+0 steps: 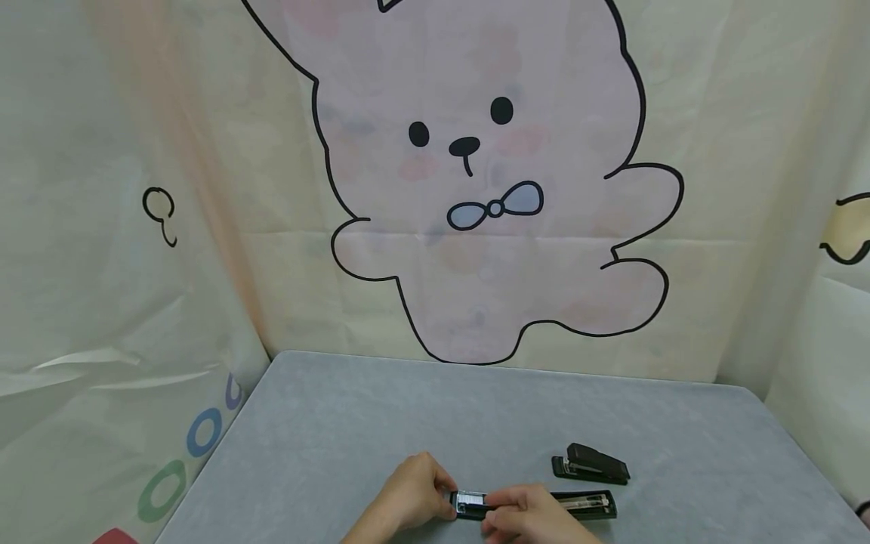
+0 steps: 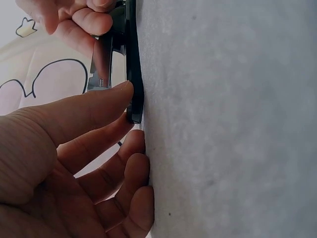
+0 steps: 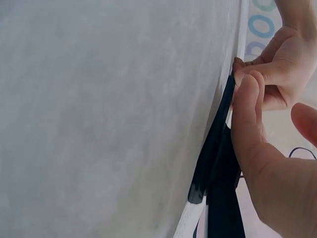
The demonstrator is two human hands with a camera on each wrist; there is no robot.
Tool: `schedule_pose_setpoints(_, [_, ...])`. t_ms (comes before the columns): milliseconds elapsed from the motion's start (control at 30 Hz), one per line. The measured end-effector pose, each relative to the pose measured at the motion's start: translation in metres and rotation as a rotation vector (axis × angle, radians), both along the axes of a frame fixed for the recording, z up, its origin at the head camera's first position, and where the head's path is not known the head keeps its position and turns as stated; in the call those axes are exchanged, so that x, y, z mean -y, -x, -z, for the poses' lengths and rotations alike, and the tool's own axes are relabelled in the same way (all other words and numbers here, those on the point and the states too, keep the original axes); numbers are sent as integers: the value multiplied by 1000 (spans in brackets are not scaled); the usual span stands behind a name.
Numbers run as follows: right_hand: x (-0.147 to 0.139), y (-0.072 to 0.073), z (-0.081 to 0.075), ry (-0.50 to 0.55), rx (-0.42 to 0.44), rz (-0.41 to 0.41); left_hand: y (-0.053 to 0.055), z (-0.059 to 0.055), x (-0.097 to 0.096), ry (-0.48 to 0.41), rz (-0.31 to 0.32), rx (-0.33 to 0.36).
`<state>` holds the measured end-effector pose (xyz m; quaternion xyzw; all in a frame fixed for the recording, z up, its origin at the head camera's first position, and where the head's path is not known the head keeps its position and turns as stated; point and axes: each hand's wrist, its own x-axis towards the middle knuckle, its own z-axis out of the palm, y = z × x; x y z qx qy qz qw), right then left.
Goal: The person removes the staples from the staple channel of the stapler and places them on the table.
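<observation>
One stapler (image 1: 583,505), end pinched by left hand (image 1: 416,493), middle beside right hand (image 1: 533,520).

The head camera looks forward and down from above, across the tabletop (image 1: 381,408) to a curtain (image 1: 700,91). Both wrist cameras sit close and low, turned sideways: the tabletop fills the left wrist view's right side and the right wrist view's left. All three share the nearer stapler (image 1: 586,505), left hand (image 1: 416,493) and right hand (image 1: 530,517).
</observation>
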<state>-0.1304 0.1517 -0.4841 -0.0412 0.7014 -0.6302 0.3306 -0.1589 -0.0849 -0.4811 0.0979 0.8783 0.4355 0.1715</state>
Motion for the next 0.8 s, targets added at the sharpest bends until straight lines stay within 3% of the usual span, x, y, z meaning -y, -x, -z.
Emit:
schedule_pose_setpoints(200, [6,0,-2,6,50,19,0,0,0,-7,-1,5])
schedule_pose_setpoints(433, [14,-5,-4,71,154,163,-2,1,0,-6,0,-30])
schedule_pose_setpoints(800, [22,-5,-4,45,174,283,-1,5,4,-72,7,-48])
